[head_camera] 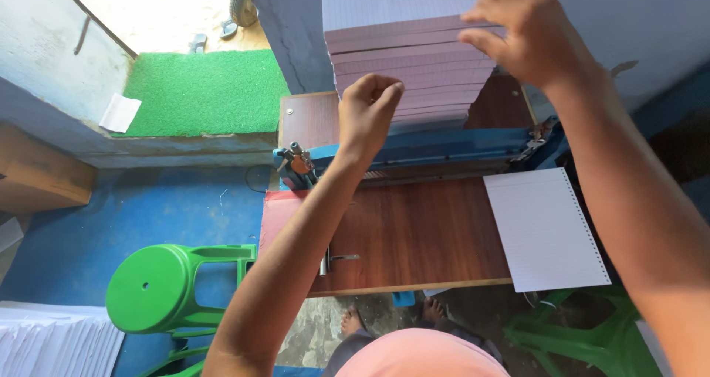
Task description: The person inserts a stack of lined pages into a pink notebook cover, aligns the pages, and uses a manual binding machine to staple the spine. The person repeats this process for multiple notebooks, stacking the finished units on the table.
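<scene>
Above brown worktable (414, 233), tall ruled-paper stack (410, 59): heavy, floppy, slippery; left hand (367, 111) pinching sheet edges, right hand (521, 37) clasping top corner, best gripped low.

You stand on a blue floor (155, 214), with a green stool (159, 287) beside you and a green mat (203, 92) by the sunlit doorway.

1. The paper stack (410, 59) is pale lilac with fine ruled lines.
2. The table (414, 233) in front of the stack is reddish-brown with wood grain.
3. The machine (414, 155) just below the stack is blue (with an orange part at its left end).
4. The sheet (546, 229) on the table's right is white, lined.
5. The stool (159, 288) left of the table is bright green.
6. The mat (203, 92) left of the stack is grass green.
7. The floor (148, 207) is blue.
</scene>
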A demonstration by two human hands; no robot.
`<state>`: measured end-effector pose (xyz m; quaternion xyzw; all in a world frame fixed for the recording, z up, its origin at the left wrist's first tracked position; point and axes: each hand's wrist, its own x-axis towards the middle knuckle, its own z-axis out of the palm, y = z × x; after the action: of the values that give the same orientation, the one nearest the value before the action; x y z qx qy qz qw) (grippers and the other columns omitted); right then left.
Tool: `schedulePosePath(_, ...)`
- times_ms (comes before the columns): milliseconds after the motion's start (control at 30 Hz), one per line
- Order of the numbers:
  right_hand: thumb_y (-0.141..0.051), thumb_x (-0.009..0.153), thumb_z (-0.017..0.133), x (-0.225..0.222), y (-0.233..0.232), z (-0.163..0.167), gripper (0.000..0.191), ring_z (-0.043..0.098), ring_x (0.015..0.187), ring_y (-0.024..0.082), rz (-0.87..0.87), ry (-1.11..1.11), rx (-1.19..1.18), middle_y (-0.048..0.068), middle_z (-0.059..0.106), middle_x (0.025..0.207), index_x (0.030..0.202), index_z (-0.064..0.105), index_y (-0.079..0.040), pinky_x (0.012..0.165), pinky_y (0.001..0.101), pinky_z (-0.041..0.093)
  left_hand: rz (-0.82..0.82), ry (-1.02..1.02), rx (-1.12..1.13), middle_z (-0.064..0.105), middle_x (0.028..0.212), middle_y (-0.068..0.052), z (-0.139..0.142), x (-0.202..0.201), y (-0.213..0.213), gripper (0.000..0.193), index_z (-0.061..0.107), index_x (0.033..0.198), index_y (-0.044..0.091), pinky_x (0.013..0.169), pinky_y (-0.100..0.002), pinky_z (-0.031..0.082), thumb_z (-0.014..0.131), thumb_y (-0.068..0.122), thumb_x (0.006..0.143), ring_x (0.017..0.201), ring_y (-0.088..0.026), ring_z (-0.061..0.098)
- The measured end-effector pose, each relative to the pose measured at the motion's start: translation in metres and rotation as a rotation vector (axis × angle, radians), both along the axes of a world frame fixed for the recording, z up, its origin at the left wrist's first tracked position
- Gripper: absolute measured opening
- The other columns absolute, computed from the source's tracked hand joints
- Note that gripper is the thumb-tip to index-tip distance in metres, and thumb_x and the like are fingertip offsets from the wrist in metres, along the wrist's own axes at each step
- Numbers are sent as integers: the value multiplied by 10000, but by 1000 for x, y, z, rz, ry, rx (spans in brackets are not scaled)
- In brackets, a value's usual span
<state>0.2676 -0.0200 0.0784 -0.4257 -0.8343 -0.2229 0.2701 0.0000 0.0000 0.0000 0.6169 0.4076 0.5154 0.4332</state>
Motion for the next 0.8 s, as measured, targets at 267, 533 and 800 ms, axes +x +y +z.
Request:
schedulePosePath(267, -262, 975, 812, 11, 56, 36, 273, 727, 1023, 286, -23, 63, -309, 148, 754, 1171, 1153, 791, -55, 890, 408, 584, 13, 7, -113, 767, 853, -62, 5, 24, -7, 240, 772, 1000, 11, 702, -253, 552, 703, 221, 909, 779, -98, 678)
schedulePosePath(533, -308, 924, 816, 13, 72, 41, 298, 730, 963, 261, -144, 108, -497, 127, 768, 1090, 1130, 793, -94, 822, 413, 583, -2, -10, -92, 773, 886, -58, -2, 33, 0, 250, 766, 1016, 6, 751, -242, 567, 700, 221, 908, 829, -95, 701)
schedulePosePath(800, -328, 897, 821, 23, 86, 41, 297, 727, 960, 273, -162, 67, -523, 123, 767, 1082, 1087, 813, -99, 835, 436, 580, -11, -35, -89, 759, 876, -46, -2, 50, 19, 244, 763, 1016, 3, 734, -245, 564, 699, 214, 913, 812, -90, 686)
